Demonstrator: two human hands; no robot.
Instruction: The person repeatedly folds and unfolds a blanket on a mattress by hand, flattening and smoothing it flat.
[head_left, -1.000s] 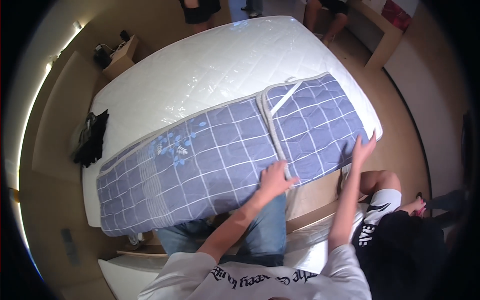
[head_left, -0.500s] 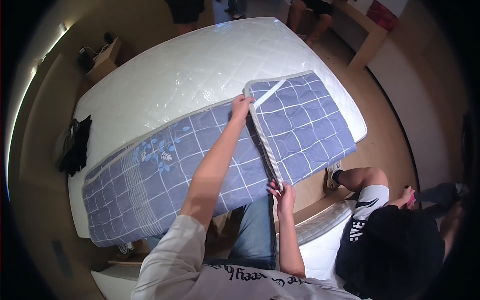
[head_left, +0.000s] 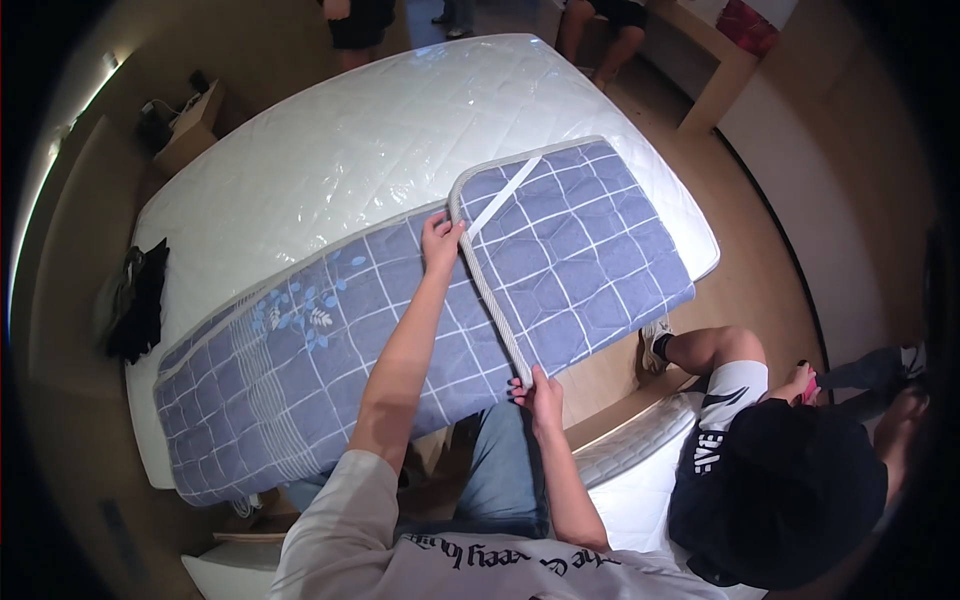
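Note:
A blue mattress pad (head_left: pixel 400 300) with a white grid and a leaf pattern lies lengthwise along the near side of a plastic-wrapped white mattress (head_left: pixel 330 160). Its right end is folded back over itself, with grey piping along the edge and a white elastic strap (head_left: pixel 505 195) across one corner. My left hand (head_left: pixel 441 241) pinches the folded edge near that strapped corner. At the near end of the same edge, my right hand (head_left: pixel 541 397) grips the other corner. The fold lies nearly flat on the layer beneath.
A person in a black cap (head_left: pixel 790 490) sits at the lower right beside another white mattress (head_left: pixel 635 500). Dark cloth (head_left: pixel 140 300) lies on the mattress's left edge. A wooden nightstand (head_left: pixel 193 125) stands far left, a desk (head_left: pixel 705 70) far right. Other people stand or sit beyond the mattress.
Both hands have moved left with the folded edge, which now lies further over the pad and covers the dark gap beneath it. The camera view has shifted slightly.

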